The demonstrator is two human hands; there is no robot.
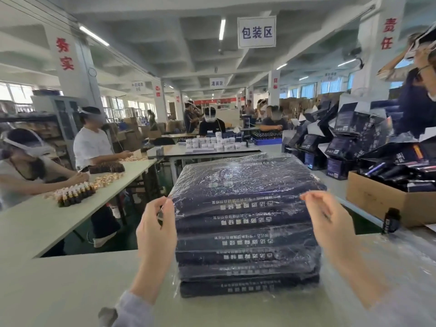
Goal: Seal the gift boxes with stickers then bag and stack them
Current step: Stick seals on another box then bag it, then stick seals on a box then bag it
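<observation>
A stack of several flat dark-blue gift boxes, each in a clear plastic bag, stands on the white table in front of me. The top box lies level, its shiny bag wrinkled. My left hand pinches the plastic at the top box's near left corner. My right hand pinches the plastic at the near right corner. Both hands are at the height of the top of the stack.
A cardboard carton full of dark items stands at the right, with a heap of open dark boxes behind it. A small black device sits by the carton. People work at the left table and beyond.
</observation>
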